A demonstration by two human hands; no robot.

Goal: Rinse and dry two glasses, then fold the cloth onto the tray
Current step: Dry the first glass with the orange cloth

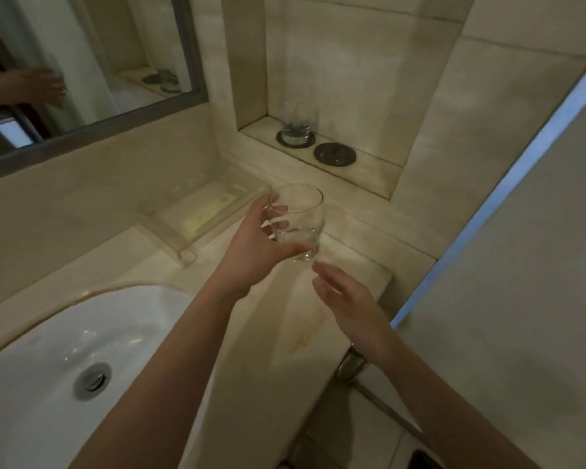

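The sink (41, 360) takes up the lower left, its rim curving into the counter (278, 319). A clear tray (197, 221) lies against the back wall, just left of the glass. The left hand (254, 252) grips a glass (298, 221) in the air above the counter's far end, fingers curled round its side. The right hand (345, 299) hovers just below and to the right, fingers straight, holding nothing. In the niche (318, 96) above, a second glass (296, 121) stands on a coaster (295, 139); another coaster (334, 154) lies bare beside it. The counter ends at a narrow edge near the right wall; the glass may hold some water, but blur hides it.
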